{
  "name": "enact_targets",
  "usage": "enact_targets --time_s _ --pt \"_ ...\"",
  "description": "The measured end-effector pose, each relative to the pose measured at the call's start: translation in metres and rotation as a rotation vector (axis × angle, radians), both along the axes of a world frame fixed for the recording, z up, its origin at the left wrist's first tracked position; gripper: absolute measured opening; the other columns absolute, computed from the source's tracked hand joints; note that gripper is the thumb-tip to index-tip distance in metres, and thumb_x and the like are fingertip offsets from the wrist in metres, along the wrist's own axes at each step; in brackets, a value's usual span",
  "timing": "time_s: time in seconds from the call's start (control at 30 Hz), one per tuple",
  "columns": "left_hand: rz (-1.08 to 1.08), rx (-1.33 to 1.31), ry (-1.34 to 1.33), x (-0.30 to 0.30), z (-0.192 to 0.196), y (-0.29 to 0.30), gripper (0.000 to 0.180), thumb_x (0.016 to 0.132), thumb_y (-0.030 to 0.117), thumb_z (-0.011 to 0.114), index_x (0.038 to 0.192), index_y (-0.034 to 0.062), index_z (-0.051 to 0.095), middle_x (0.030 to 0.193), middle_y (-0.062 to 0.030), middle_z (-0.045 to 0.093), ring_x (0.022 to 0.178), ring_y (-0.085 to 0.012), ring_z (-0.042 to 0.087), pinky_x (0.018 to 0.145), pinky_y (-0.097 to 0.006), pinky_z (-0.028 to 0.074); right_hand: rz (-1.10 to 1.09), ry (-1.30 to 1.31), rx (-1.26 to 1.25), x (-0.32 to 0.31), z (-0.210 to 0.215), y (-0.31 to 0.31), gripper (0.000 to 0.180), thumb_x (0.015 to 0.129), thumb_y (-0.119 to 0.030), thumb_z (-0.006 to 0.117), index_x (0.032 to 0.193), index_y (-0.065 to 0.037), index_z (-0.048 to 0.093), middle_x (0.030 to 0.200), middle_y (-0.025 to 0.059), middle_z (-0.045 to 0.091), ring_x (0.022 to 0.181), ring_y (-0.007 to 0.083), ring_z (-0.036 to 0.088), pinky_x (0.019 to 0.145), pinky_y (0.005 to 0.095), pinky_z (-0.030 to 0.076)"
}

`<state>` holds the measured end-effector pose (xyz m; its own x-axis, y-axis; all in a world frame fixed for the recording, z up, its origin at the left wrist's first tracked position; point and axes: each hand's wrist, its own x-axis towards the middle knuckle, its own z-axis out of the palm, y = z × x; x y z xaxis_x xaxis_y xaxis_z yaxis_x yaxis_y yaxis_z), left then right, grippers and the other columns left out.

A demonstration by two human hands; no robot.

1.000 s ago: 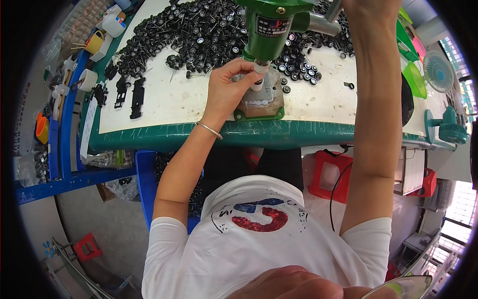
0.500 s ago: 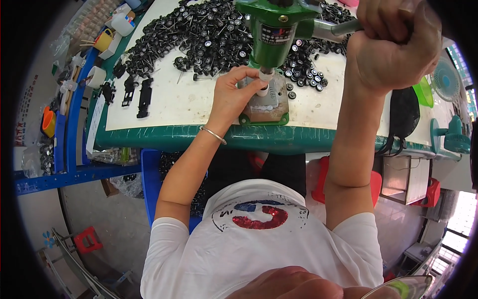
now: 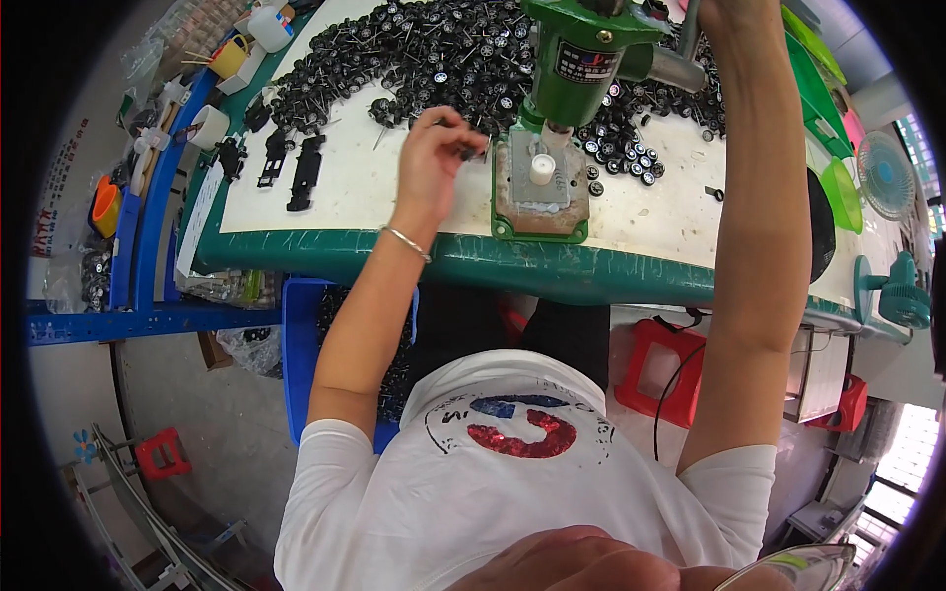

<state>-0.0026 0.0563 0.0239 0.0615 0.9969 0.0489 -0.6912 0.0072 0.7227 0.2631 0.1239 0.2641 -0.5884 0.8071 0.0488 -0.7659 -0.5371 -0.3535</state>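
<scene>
A green hand-operated press stands on the table in front of me. Under its ram, a short white plastic post rises from the grey metal plate on the base, with nothing on top of it. My left hand is just left of the base, fingers curled around a small black wheel that is partly hidden and blurred. My right hand is at the top edge, closed at the press lever, which points upward; its fingers are partly cut off by the frame.
A large heap of black wheels on axles covers the back of the table. Loose wheels lie right of the press. Black toy car chassis lie at the left. A blue bin stands below the table, a red stool at right.
My left hand has left the white post and moved left with the small black wheel. My right hand has swung the lever up and away, and the ram has risen off the post.
</scene>
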Motion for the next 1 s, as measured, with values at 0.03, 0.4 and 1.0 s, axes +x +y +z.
enact_targets --time_s 0.03,0.4,1.0 --pt "0.004 -0.003 0.006 -0.017 -0.006 0.002 0.019 0.076 -0.003 0.063 0.094 0.0028 0.058 0.076 -0.0004 0.056 0.073 -0.0124 0.058 0.071 -0.026 0.047 0.015 0.018 0.011 -0.001 -0.007 0.002 0.019 0.093 -0.023 0.058 0.081 -0.010 0.053 0.059 -0.0083 0.035 0.041 0.0023 0.028 0.034 0.0188 0.021" --pt "0.207 0.244 1.402 -0.008 -0.018 -0.005 0.013 0.074 0.014 0.072 0.084 0.0063 0.070 0.084 -0.0096 0.062 0.074 -0.0253 0.060 0.068 -0.035 0.048 -1.139 -1.005 0.436 0.020 -0.125 -0.060 0.027 0.094 -0.028 0.056 0.103 -0.004 0.065 0.086 0.0005 0.060 0.071 0.0067 0.054 0.058 0.0224 0.042" --pt "0.109 -0.080 0.612 -0.014 -0.011 -0.018 0.019 0.081 0.007 0.071 0.098 0.0011 0.068 0.080 -0.0006 0.066 0.065 -0.0023 0.055 0.049 -0.017 0.031 -0.758 -1.771 0.871 -0.005 -0.245 -0.120 0.019 0.081 -0.010 0.067 0.099 -0.007 0.064 0.089 0.0050 0.059 0.072 0.0180 0.057 0.067 0.0299 0.047"
